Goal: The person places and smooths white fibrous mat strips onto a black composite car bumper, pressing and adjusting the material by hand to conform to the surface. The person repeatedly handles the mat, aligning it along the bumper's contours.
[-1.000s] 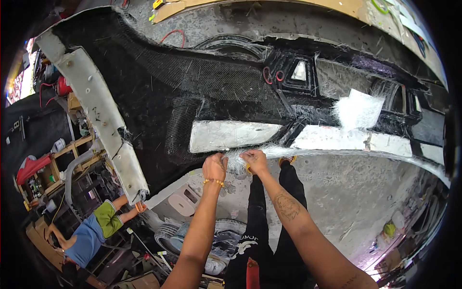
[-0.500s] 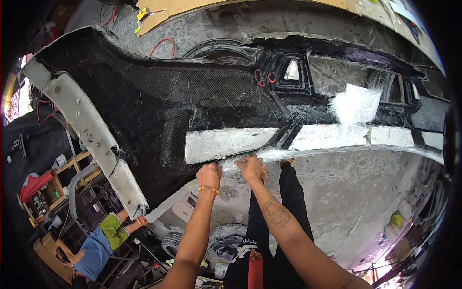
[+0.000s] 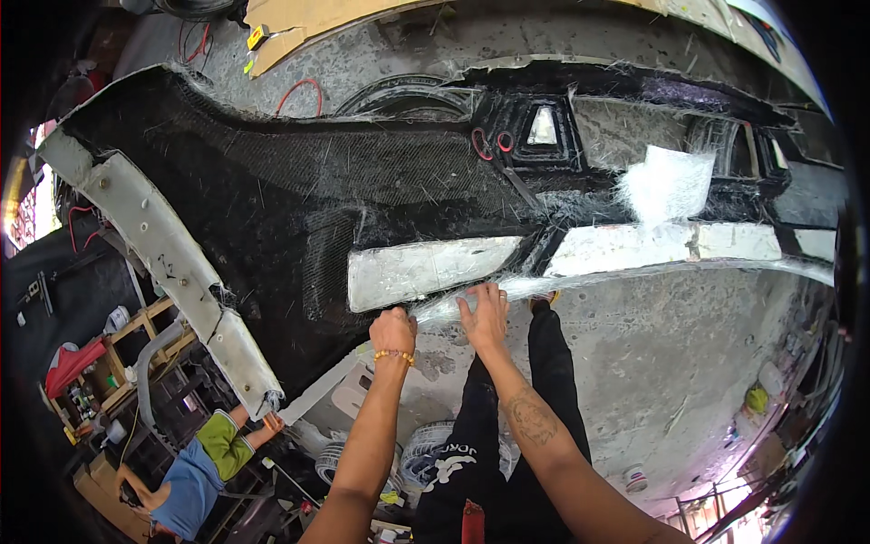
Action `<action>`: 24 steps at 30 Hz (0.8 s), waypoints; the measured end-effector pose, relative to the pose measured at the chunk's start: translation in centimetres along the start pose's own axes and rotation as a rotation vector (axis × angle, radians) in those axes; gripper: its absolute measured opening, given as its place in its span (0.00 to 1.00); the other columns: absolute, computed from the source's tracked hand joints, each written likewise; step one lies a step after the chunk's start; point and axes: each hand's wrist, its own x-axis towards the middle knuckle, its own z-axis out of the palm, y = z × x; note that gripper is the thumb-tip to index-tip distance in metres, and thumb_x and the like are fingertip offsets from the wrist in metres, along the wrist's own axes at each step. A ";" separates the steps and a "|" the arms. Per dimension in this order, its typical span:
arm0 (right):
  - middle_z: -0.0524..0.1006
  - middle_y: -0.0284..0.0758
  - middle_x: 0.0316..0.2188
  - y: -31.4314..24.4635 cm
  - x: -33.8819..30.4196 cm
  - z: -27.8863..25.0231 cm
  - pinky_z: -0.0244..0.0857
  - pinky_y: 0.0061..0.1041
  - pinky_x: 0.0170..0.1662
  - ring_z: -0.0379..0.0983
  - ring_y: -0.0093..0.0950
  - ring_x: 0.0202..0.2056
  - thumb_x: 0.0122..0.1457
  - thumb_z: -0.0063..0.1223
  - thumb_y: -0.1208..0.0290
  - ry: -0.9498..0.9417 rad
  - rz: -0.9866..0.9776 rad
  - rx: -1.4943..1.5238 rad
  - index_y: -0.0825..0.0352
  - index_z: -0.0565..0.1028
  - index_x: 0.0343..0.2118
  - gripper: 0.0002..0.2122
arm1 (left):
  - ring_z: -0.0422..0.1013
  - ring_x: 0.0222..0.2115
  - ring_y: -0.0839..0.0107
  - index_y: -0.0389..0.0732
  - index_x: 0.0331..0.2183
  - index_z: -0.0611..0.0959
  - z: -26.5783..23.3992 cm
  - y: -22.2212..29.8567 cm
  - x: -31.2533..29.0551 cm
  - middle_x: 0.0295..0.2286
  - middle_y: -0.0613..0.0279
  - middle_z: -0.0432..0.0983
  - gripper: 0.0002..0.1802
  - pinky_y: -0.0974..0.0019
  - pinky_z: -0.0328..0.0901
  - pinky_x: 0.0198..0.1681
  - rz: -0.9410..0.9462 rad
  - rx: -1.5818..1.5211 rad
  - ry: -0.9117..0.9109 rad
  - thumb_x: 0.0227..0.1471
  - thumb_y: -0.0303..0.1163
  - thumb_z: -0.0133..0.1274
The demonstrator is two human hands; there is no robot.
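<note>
A large black moulded panel [image 3: 245,208], with stray white fibres on its surface, stretches across the view. A whitish strip of fibreglass mat [image 3: 535,285] runs along its near edge. My left hand [image 3: 393,332], beaded bracelet at the wrist, is closed at the strip's left end, fingertips partly hidden. My right hand [image 3: 487,317] rests against the strip further right, thumb apart from the fingers. Beyond my hands, two pale flat sections [image 3: 435,269] are set in the panel. Red-handled scissors [image 3: 492,143] and a frayed square of fibreglass mat [image 3: 680,186] lie on top.
A person in a blue top [image 3: 188,490] is at the lower left, near the panel's pale flange [image 3: 172,267]. Tyres [image 3: 430,451] stand beneath my arms. Cardboard [image 3: 335,23] and a yellow tape measure [image 3: 258,37] are at the far side. A plastic tub [image 3: 636,478] sits on the floor.
My right hand has shifted slightly right along the strip, and its fingers have straightened from a more curled pose. My left hand stays closed at the same spot.
</note>
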 end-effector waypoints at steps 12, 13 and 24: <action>0.70 0.40 0.54 0.5 -1.9 0.8 0.50 0.49 0.64 0.65 0.40 0.57 0.62 0.50 0.50 -0.482 -0.426 -0.063 0.64 0.72 0.55 0.26 | 0.78 0.30 0.46 0.34 0.27 0.85 -4.2 0.2 -1.7 0.27 0.42 0.80 0.14 0.50 0.71 0.36 -0.085 -0.062 -0.083 0.47 0.37 0.63; 0.69 0.40 0.55 0.4 -1.9 0.6 0.49 0.50 0.64 0.64 0.40 0.58 0.61 0.51 0.49 -0.506 -0.424 -0.061 0.64 0.71 0.55 0.26 | 0.77 0.32 0.46 0.33 0.34 0.84 -5.8 0.1 -3.1 0.29 0.42 0.80 0.12 0.51 0.71 0.37 -0.021 -0.107 0.004 0.50 0.32 0.60; 0.67 0.40 0.57 0.7 -1.2 0.4 0.50 0.52 0.62 0.61 0.41 0.60 0.55 0.58 0.52 -0.594 -0.463 -0.096 0.61 0.68 0.59 0.30 | 0.74 0.40 0.43 0.32 0.40 0.79 -0.2 0.9 -0.2 0.39 0.40 0.76 0.17 0.52 0.70 0.45 0.420 -0.063 -0.238 0.43 0.19 0.50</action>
